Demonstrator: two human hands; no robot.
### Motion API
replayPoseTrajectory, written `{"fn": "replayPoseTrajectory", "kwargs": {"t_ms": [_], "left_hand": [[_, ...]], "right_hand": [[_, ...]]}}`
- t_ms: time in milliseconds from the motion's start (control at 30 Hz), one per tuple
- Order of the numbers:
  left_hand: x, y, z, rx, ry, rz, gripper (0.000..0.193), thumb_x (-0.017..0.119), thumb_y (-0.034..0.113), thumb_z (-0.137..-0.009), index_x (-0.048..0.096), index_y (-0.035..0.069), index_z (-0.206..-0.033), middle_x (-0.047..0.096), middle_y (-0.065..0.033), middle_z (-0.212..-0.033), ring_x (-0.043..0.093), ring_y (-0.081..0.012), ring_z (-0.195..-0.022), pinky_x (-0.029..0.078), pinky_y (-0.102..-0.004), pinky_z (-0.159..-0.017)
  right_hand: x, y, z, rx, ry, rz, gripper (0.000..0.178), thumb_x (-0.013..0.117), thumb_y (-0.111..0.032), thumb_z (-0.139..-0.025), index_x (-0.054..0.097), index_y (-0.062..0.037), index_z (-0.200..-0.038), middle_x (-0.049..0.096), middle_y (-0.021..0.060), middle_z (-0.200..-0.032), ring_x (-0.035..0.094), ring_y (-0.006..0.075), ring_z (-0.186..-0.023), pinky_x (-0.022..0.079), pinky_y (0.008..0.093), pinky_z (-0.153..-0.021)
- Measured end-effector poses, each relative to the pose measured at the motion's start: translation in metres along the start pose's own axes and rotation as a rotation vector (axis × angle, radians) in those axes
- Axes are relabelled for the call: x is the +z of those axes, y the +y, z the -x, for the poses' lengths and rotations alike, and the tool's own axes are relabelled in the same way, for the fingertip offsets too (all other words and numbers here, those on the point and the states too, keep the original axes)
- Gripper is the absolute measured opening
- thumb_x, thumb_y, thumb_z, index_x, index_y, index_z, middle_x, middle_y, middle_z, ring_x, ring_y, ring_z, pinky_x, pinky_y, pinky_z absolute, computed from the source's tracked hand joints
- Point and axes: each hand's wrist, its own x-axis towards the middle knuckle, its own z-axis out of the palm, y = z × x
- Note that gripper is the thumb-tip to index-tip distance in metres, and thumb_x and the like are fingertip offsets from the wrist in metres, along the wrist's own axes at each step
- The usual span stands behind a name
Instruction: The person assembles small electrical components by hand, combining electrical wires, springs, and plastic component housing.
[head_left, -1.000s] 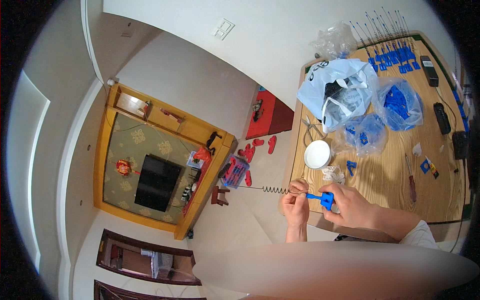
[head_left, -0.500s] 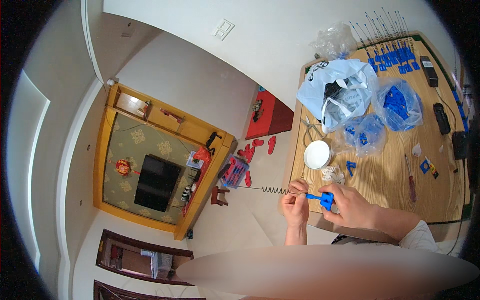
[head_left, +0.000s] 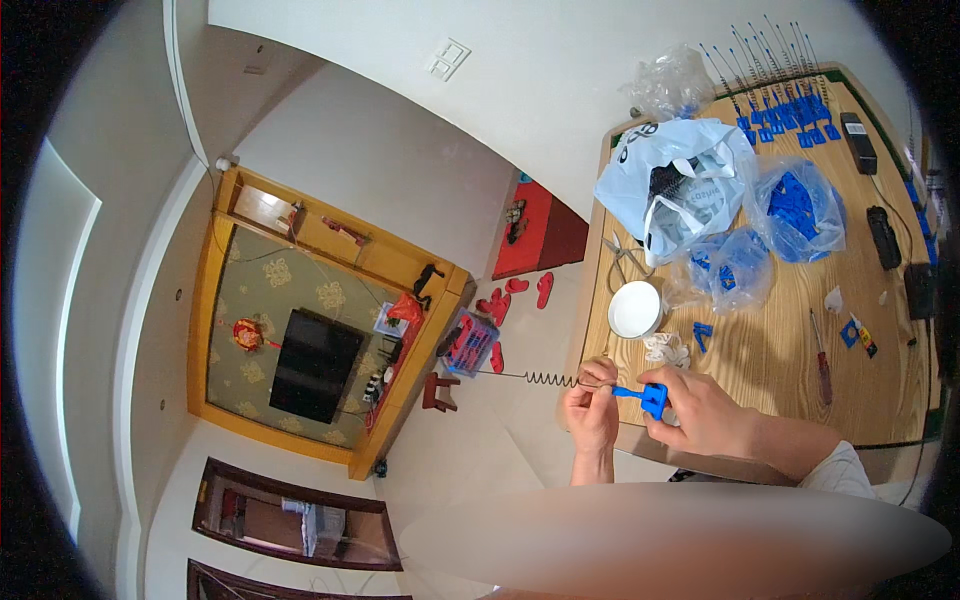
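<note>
My left hand (head_left: 592,412) is closed in a pinch on the dark coiled spring wire (head_left: 550,379), where it meets a narrow blue stem. The wire's thin straight end points left, past the table's edge. My right hand (head_left: 705,412) grips the square blue plastic base (head_left: 655,401) at the stem's other end, its fingers and thumb around the block. Wire, stem and base form one nearly level line between my hands. Just beyond them lie a small blue plastic clip (head_left: 702,336), a bundle of white cord (head_left: 667,350) and a white bowl (head_left: 635,309).
Scissors (head_left: 626,262), a white plastic bag (head_left: 670,190) and clear bags of blue parts (head_left: 795,210) lie farther back. Several finished-looking spring pieces (head_left: 790,115) stand at the far end. A screwdriver (head_left: 822,365), a glue tube (head_left: 863,337) and a black adapter (head_left: 858,143) are on the right.
</note>
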Motion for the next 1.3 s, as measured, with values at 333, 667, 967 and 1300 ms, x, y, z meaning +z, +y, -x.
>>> {"fn": "replayPoseTrajectory", "kwargs": {"t_ms": [333, 667, 967, 1300], "left_hand": [[-0.0012, -0.0018, -0.0012, -0.006, 0.001, 0.009, 0.015, 0.061, 0.015, -0.080, 0.054, 0.003, -0.072, 0.045, -0.0032, -0.079, 0.039, -0.0182, -0.076, 0.032, -0.0311, -0.068], [-0.0002, -0.0012, -0.0024, 0.000, -0.009, -0.006, 0.016, 0.059, 0.014, -0.080, 0.051, 0.003, -0.072, 0.043, -0.0033, -0.076, 0.039, -0.0189, -0.076, 0.032, -0.0317, -0.068], [-0.0010, -0.0023, -0.0007, -0.014, 0.000, 0.005, 0.017, 0.060, 0.015, -0.080, 0.052, 0.003, -0.072, 0.043, -0.0032, -0.077, 0.039, -0.0188, -0.076, 0.032, -0.0320, -0.069], [-0.0031, -0.0037, 0.0011, -0.033, 0.013, 0.065, 0.010, 0.060, 0.007, -0.079, 0.055, 0.001, -0.073, 0.046, -0.0052, -0.080, 0.041, -0.0197, -0.080, 0.032, -0.0333, -0.074]], "right_hand": [[-0.0010, -0.0008, -0.0013, -0.003, 0.010, 0.006, 0.041, 0.063, -0.013, -0.072, 0.042, 0.0022, -0.104, 0.054, 0.0180, -0.088, 0.058, 0.0337, -0.077, 0.048, 0.0390, -0.066], [-0.0008, 0.0003, -0.0004, 0.030, -0.013, -0.010, 0.043, 0.063, -0.015, -0.073, 0.041, 0.0027, -0.105, 0.055, 0.0186, -0.090, 0.058, 0.0342, -0.080, 0.048, 0.0393, -0.068], [-0.0015, 0.0000, -0.0008, 0.033, -0.026, 0.009, 0.044, 0.063, -0.016, -0.072, 0.042, 0.0033, -0.106, 0.055, 0.0190, -0.091, 0.058, 0.0343, -0.083, 0.048, 0.0395, -0.070], [-0.0024, -0.0002, -0.0005, 0.026, -0.027, 0.007, 0.044, 0.063, -0.015, -0.073, 0.041, 0.0030, -0.107, 0.055, 0.0192, -0.093, 0.057, 0.0343, -0.084, 0.048, 0.0393, -0.071]]}}
